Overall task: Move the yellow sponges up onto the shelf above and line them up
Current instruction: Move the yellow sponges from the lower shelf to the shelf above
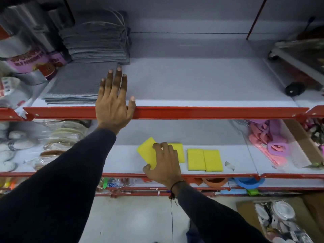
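Note:
Several yellow sponges lie on the lower shelf point(122, 158). My right hand point(164, 163) grips the leftmost sponge point(146, 151), which is tilted, with the thumb at its near edge. A second sponge point(180, 152) lies partly hidden behind that hand. Two more, one sponge point(195, 159) and another sponge point(213, 160), lie flat side by side to the right. My left hand point(113, 100) rests flat with fingers spread on the front of the upper shelf point(210, 85), over its red rail point(210, 112), holding nothing.
Grey mats point(77, 85) and a taller grey stack point(98, 44) fill the upper shelf's left part. A wheeled item point(296, 67) sits at its right end. Pink and purple plastic goods point(270, 148) lie right of the sponges, packaged goods point(57, 137) to the left.

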